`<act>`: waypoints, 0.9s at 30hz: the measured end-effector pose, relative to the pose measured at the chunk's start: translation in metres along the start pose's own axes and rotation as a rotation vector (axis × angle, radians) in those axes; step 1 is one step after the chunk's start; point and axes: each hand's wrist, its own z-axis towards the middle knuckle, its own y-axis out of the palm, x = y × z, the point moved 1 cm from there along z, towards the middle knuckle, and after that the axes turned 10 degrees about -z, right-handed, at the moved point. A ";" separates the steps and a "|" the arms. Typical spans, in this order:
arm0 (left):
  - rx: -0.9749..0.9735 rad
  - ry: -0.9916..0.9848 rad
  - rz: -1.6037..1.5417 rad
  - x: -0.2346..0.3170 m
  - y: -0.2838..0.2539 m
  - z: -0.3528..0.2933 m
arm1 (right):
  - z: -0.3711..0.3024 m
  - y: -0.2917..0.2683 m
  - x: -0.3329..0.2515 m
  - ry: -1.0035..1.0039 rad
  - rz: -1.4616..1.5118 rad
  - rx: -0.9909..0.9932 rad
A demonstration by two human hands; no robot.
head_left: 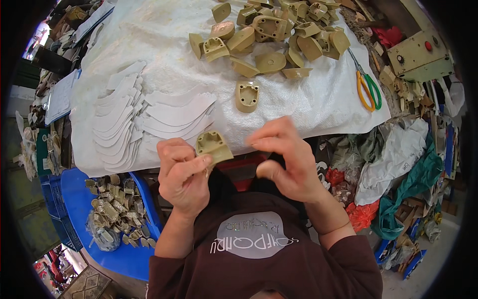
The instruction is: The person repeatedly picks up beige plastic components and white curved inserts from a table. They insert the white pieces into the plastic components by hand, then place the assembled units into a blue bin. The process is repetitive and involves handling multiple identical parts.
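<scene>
My left hand (pixel 183 175) is closed on a tan plastic shoe heel (pixel 215 147), pinched between thumb and fingers above the table's near edge. The heel's hollow side with small holes faces up. To its right, my right hand (pixel 285 162) is raised, slightly blurred, with thumb and fingers apart and nothing between them. A single shoe heel (pixel 247 96) rests on the white sheet (pixel 298 107) just beyond my hands. Left of it, curved white cut pieces lie overlapping in two rows, a left row (pixel 117 124) and a right row (pixel 177 112).
A heap of similar heels (pixel 271 62) spreads across the far side. Scissors (pixel 366 84) with orange and green handles lie at the right edge, near a control box (pixel 420 56) with a red button. A blue tray (pixel 79 214) at lower left holds glittery heels (pixel 119 209). Bags (pixel 393 159) crowd the right.
</scene>
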 end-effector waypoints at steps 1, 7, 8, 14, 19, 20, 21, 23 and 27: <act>-0.011 0.009 -0.022 0.003 0.000 0.000 | -0.010 0.005 0.006 0.229 0.231 -0.029; 0.010 -0.011 -0.296 0.022 0.023 -0.002 | -0.020 0.030 -0.004 0.743 0.932 0.179; -0.075 -0.063 -0.383 0.020 0.022 -0.006 | -0.018 0.027 -0.008 0.751 1.023 0.222; -0.250 0.147 -0.025 0.018 0.021 -0.008 | -0.027 0.020 -0.007 0.680 1.003 0.144; -0.311 0.236 0.212 0.019 0.028 -0.005 | -0.030 0.025 -0.010 0.677 0.981 0.150; -0.307 0.238 0.231 0.020 0.029 -0.004 | -0.029 0.027 -0.013 0.677 0.908 0.153; -0.304 0.240 0.251 0.022 0.031 -0.004 | -0.029 0.028 -0.015 0.676 0.834 0.156; -0.298 0.233 0.285 0.023 0.033 -0.005 | -0.032 0.029 -0.015 0.635 0.702 0.111; -0.315 0.168 0.330 0.021 0.030 -0.005 | -0.028 0.026 -0.010 0.530 0.479 0.007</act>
